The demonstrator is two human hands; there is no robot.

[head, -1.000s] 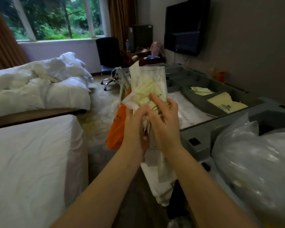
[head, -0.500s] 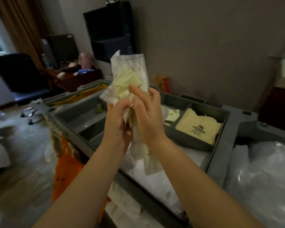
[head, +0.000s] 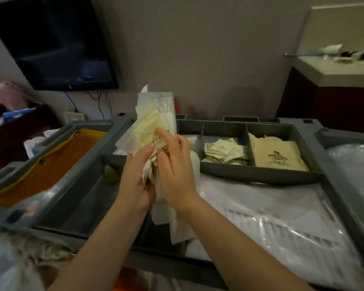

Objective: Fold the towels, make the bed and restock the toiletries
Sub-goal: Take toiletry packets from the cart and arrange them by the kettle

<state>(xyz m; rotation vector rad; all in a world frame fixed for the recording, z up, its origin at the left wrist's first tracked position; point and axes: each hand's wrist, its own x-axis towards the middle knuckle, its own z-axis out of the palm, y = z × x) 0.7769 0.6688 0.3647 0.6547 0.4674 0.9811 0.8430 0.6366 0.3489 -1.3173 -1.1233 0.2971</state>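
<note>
A bundle of toiletry packets (head: 153,122), pale yellow sachets and long white paper sleeves, stands upright over the grey cart tray (head: 261,177). My left hand (head: 136,177) grips the bundle from below and the left. My right hand (head: 173,164) holds it from the right, fingers laid on the yellow sachets. Small yellow sachets (head: 225,152) fill one tray compartment. A larger tan packet (head: 276,154) lies in the compartment to the right of them.
An orange bag with a yellow rim (head: 57,162) hangs at the cart's left end. Clear plastic-wrapped white items (head: 282,217) fill the cart's near right. A wall TV (head: 57,43) is at upper left, a counter (head: 345,68) at upper right.
The view has swung right, from the beds to the cart and wall. Both hands kept hold of the bundle, which now stands directly over the tray.
</note>
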